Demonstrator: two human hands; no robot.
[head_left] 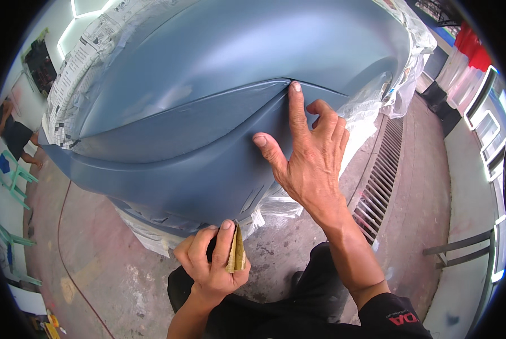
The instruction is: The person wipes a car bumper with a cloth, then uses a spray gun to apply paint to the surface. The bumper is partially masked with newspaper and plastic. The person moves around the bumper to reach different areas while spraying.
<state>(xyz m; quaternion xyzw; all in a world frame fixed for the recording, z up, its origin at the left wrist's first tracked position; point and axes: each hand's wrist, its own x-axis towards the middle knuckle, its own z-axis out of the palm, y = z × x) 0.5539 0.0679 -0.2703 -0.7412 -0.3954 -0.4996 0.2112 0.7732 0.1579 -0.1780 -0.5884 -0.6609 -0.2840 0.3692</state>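
Observation:
A matte blue-grey car body [236, 42] fills the upper middle, with a long, leaf-shaped panel [174, 125] set in it, apparently the headlight area. My right hand [312, 150] reaches up from the lower right. Its index fingertip rests on the seam at the leaf shape's right corner; the thumb is spread and the other fingers are loosely bent, holding nothing. Lower down, my left hand [213, 260] is closed on a folded piece of yellow-brown sandpaper [237, 248]. Its fingertips are at the lower edge of the bumper [208, 198].
Newspaper masking [75, 85] and clear plastic sheeting [405, 73] border the painted body. A drain grate [380, 181] runs along the floor at right. Green plastic chairs [16, 181] and a person [17, 133] are at far left. A thin hose or cable [66, 260] crosses the floor.

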